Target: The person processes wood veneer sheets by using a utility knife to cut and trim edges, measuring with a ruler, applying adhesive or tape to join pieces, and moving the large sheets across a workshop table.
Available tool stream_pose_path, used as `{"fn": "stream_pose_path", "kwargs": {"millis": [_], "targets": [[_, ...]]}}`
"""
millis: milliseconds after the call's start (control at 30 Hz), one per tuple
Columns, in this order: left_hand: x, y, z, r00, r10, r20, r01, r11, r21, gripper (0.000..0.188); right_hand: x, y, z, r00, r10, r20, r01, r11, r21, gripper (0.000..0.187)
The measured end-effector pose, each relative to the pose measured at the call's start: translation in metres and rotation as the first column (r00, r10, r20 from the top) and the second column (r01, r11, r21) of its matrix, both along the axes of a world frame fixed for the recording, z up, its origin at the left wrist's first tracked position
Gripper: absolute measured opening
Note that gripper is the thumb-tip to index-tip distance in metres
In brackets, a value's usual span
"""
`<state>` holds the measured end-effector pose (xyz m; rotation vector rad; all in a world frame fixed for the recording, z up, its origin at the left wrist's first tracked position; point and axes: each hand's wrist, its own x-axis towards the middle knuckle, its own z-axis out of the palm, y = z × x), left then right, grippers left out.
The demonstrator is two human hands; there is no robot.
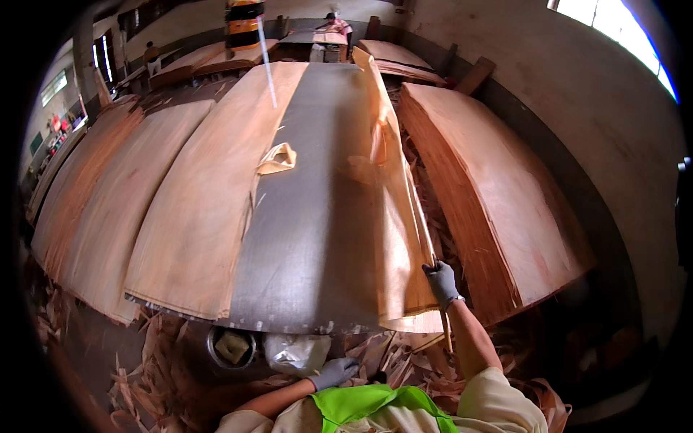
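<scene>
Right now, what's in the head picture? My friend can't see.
A person's gloved right grip holds the edge of a wood sheet on a grey table between wood stacks; the left grip is near a bag.

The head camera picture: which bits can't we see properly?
Head view: left hand, palm hidden by its back.
Head view: round container, bottom partly hidden by yellowish lump.
Head view: far person, hands too small.
Head view: bright window, cut off by top edge.
</scene>
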<state>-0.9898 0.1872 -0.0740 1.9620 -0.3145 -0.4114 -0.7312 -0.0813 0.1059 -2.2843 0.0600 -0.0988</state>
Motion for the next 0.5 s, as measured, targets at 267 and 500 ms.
{"fn": "stream_pose_path", "kwargs": {"millis": [267,500], "targets": [[0.008,-0.103,0.013,0.988,-0.146,0.047,0.142,0.987,0.081,0.035,-0.019,-0.129,0.116,0.998,-0.036,-0.058,0.053,0.938,0.342,0.024],[0.058,-0.256,-0.092,0.934,-0.171,-0.313,0.235,0.955,0.179,0.038,-0.048,-0.318,0.155,0.999,-0.045,-0.023,0.049,0.949,0.311,0.026]]}}
